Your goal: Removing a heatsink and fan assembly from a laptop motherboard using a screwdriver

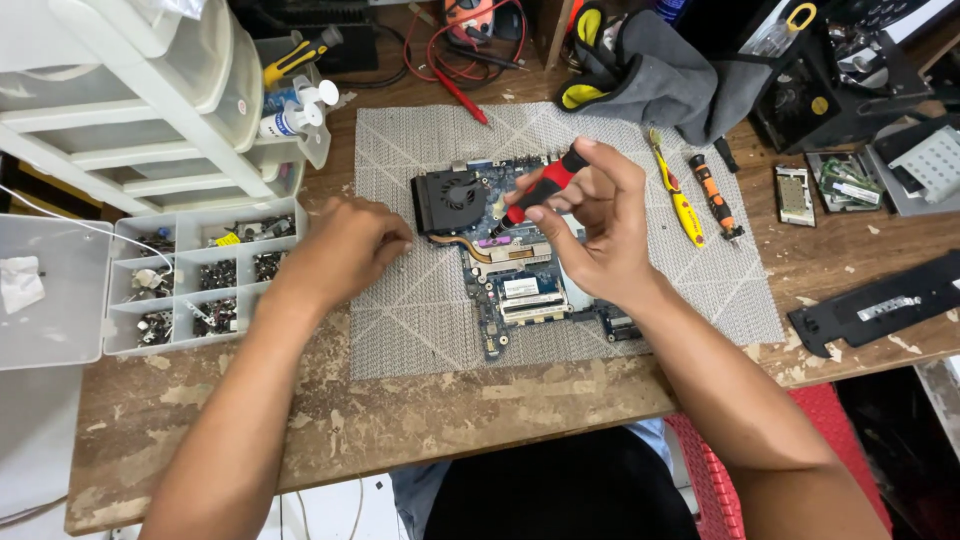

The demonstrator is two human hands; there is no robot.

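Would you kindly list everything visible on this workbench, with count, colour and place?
circuit board: one, blue, with a black fan, on the mat centre
mat: one, grey woven, on the wooden bench
screwdriver: one, red and black, tip on the board
spare screwdrivers: two, yellow and orange, on the mat's right edge
parts organiser: one, clear, compartments of small parts, left
drawer unit: one, white, top left
grey cloth: one, top centre
black panel: one, right edge
left hand: resting on the mat, fingers curled
right hand: gripping the screwdriver
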